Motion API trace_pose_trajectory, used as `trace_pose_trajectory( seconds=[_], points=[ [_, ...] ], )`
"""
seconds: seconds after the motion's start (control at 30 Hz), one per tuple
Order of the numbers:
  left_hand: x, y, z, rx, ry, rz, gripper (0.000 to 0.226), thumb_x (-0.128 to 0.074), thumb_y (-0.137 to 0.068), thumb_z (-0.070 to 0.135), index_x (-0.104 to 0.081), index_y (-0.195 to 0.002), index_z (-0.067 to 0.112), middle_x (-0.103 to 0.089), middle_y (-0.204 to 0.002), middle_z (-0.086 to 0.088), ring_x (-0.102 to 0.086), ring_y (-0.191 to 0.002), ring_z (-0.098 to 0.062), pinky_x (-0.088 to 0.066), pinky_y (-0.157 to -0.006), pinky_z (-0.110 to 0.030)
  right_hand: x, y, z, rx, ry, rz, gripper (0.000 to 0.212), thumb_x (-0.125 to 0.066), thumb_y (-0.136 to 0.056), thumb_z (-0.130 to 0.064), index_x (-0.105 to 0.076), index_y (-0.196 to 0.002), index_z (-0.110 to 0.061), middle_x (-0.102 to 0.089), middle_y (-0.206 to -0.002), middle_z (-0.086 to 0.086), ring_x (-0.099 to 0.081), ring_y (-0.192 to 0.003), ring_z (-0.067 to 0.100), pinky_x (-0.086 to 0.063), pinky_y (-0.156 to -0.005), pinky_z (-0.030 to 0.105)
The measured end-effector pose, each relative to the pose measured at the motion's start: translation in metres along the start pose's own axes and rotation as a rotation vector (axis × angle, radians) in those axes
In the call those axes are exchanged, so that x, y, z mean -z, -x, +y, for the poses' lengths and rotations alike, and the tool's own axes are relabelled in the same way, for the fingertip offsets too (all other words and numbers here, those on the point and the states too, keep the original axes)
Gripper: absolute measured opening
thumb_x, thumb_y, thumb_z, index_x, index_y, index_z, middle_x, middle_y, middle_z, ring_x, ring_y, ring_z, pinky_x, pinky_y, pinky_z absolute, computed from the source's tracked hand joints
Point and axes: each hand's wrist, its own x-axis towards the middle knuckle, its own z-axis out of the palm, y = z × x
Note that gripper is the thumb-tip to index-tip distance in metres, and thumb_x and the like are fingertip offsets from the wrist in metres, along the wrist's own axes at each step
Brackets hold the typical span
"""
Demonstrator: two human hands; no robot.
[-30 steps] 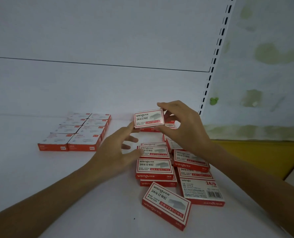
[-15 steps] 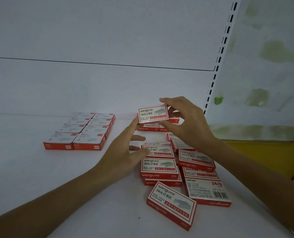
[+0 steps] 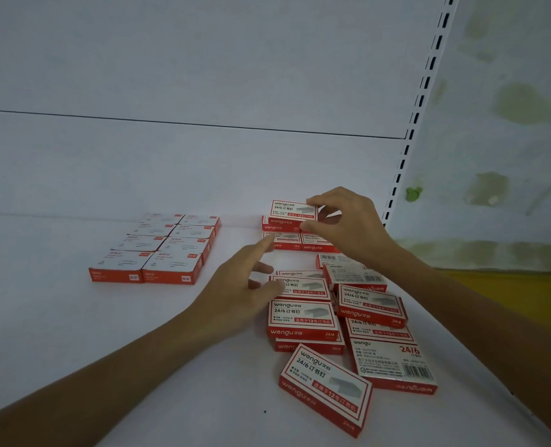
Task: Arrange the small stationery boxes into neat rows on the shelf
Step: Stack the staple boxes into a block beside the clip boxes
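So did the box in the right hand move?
Yes. The held box in the right hand has sunk down toward the back-row boxes.

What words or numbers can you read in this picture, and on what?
"wengu": brand, on the near box top and side.
"24/6 订书钉": same top, also the held box.
"适用于12号订书机": red band on the near box.
"24/6": flipped box, beside a barcode; its fine print is too small.
Orange boxes, left: print too blurred to read.
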Motion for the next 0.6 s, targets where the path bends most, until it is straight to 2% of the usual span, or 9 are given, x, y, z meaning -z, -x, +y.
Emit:
trace_pose_trajectory(
  seconds=[0.17,0.27,0.33,0.43,0.6],
  points=[
    [0.0,0.0,-0.001,0.035,-0.034,-0.076,0.039,-0.054,-0.089,0.024,-0.049,-0.128,0.025,-0.053,-0.125,0.007,-0.055,-0.104,-0.01,-0.052,-0.077,-0.019,-0.013,-0.013,0.01,-0.072,0.055,-0.084,0.043,-0.07,-0.079,-0.028,-0.062,-0.118,-0.013,-0.06,-0.116,0.005,-0.056,-0.084,0.007,-0.046,-0.087,0.022],
    [0.0,-0.001,0.0,0.019,-0.047,-0.076,0.034,-0.054,-0.089,0.023,-0.055,-0.122,0.022,-0.055,-0.121,0.006,-0.056,-0.102,-0.01,-0.052,-0.082,-0.022,-0.023,-0.019,0.014,-0.094,0.07,-0.175,0.038,-0.07,-0.079,-0.029,-0.064,-0.114,-0.014,-0.06,-0.116,0.006,-0.054,-0.084,0.007,-0.043,-0.077,0.014],
    [0.0,-0.001,-0.001,0.014,-0.057,-0.074,0.031,-0.054,-0.088,0.023,-0.057,-0.12,0.021,-0.056,-0.118,0.006,-0.056,-0.101,-0.01,-0.052,-0.083,-0.022,-0.03,-0.02,0.015,-0.117,0.11,-0.257,0.034,-0.07,-0.079,-0.027,-0.067,-0.11,-0.013,-0.061,-0.115,0.006,-0.05,-0.085,0.007,-0.04,-0.072,0.014],
    [-0.001,-0.003,-0.003,0.001,-0.079,-0.074,0.03,-0.054,-0.088,0.024,-0.058,-0.118,0.022,-0.055,-0.112,0.011,-0.056,-0.097,-0.008,-0.051,-0.08,-0.018,-0.038,-0.022,0.016,-0.125,0.164,-0.285,0.029,-0.068,-0.081,-0.024,-0.068,-0.108,-0.012,-0.062,-0.114,0.006,-0.05,-0.089,0.009,-0.044,-0.08,0.023],
    [-0.001,-0.004,-0.006,-0.03,-0.086,-0.069,0.027,-0.054,-0.088,0.024,-0.059,-0.115,0.022,-0.051,-0.1,0.019,-0.053,-0.084,0.006,-0.047,-0.068,-0.005,-0.04,-0.027,0.014,-0.125,0.181,-0.289,0.027,-0.067,-0.082,-0.021,-0.068,-0.107,-0.01,-0.06,-0.116,0.007,-0.054,-0.103,0.017,-0.044,-0.084,0.026]
  ],
)
